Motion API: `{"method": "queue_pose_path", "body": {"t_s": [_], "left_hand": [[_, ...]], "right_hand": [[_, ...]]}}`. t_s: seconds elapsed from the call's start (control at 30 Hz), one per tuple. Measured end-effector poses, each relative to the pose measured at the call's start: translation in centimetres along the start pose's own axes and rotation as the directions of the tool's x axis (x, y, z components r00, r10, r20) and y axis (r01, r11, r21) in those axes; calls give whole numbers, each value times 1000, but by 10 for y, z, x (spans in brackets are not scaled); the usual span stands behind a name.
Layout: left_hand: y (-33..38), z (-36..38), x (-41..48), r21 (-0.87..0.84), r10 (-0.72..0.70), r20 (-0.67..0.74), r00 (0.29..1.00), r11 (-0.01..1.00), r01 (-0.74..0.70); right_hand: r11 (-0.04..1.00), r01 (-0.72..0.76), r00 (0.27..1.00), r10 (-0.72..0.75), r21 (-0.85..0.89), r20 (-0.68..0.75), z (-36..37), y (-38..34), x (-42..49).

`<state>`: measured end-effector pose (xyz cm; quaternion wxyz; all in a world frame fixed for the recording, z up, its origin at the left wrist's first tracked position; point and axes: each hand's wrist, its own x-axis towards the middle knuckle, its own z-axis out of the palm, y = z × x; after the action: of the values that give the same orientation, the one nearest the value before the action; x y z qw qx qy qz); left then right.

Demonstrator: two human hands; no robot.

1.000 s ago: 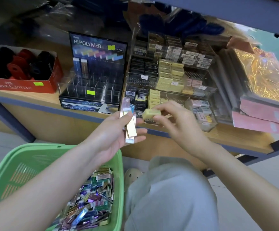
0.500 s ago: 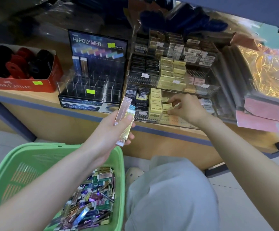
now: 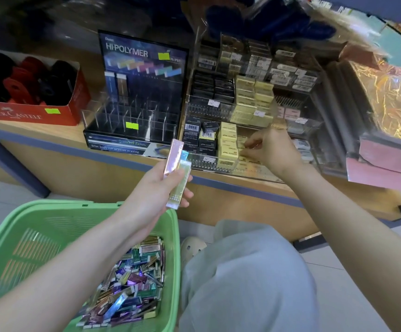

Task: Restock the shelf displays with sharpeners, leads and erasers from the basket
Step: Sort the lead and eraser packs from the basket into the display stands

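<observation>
My left hand (image 3: 151, 188) grips a few slim foil-wrapped erasers (image 3: 178, 173), pink, teal and yellow, held upright over the shelf's front edge. My right hand (image 3: 273, 149) reaches into the lowest tier of the clear tiered eraser display (image 3: 209, 161). Its fingertips pinch a small yellow eraser (image 3: 241, 140) beside the stacked yellow erasers (image 3: 228, 142). The green basket (image 3: 51, 212) stands on the floor at the lower left with a pile of slim foil erasers (image 3: 132, 279) in its corner.
A black HI-POLYMER display (image 3: 132, 121) with mostly vacant slots stands left of the tiered display. Further left is a red Faber-Castell box (image 3: 27, 113) of black and red sharpeners. Pink and gold wrapped packs (image 3: 386, 152) lie on the right. My grey-clad knee (image 3: 242, 283) is below.
My right hand carried the yellow eraser from near my left hand forward into the display's lowest tier. My left hand stayed put with the slim erasers.
</observation>
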<state>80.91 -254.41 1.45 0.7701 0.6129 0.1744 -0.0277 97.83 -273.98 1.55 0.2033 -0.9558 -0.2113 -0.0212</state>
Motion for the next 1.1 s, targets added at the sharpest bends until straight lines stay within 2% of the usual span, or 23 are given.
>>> {"method": "queue_pose_path", "body": {"t_s": [0.07, 0.13, 0.2, 0.27, 0.3, 0.37, 0.43, 0.5, 0.67, 0.77, 0.83, 0.97, 1.1], "left_hand": [[-2, 0, 0, 14, 12, 1, 1000, 1000, -12], [-3, 0, -1, 13, 11, -1, 1000, 1000, -11], [-3, 1, -4, 17, 16, 5, 1000, 1000, -17], [-1, 0, -7, 32, 24, 6, 1000, 999, -24], [0, -1, -8, 35, 24, 2, 1000, 999, -24], [1, -4, -10, 31, 21, -6, 1000, 999, -21], [4, -5, -13, 29, 20, 0, 1000, 999, -20], [6, -4, -18, 25, 25, 25, 999, 999, -26], [13, -11, -31, 38, 55, 39, 998, 998, -56], [18, -26, -35, 170, 89, -52, 995, 982, -79], [17, -40, -37, 246, 148, -117, 982, 962, -115], [20, -74, -41, 346, 226, -176, 958, 925, -155], [25, -106, -41, 361, 253, -199, 947, 917, -169]], "right_hand": [[999, -36, 998, 36, 2, 42, -1, -2, 2], [994, -42, 996, 49, -97, 69, -6, -5, 0], [993, -20, 999, 14, -118, -49, -11, -15, -11], [995, 26, 977, -5, 95, -214, -16, -37, -31], [974, 56, 975, -7, 217, -224, -18, -51, -42], [919, 57, 997, -35, 390, -63, -18, -76, -61], [884, 8, 985, -88, 468, 149, -13, -95, -72], [851, -18, 961, -131, 525, 244, -9, -108, -75], [736, -87, 955, -131, 672, 266, -10, -129, -76], [613, -160, 972, -40, 774, 232, -14, -139, -72], [568, -141, 986, 11, 811, 164, -19, -143, -65], [593, -46, 998, 53, 804, 18, -25, -159, -43], [766, 76, 992, 4, 638, -123, -10, -181, -3]]}}
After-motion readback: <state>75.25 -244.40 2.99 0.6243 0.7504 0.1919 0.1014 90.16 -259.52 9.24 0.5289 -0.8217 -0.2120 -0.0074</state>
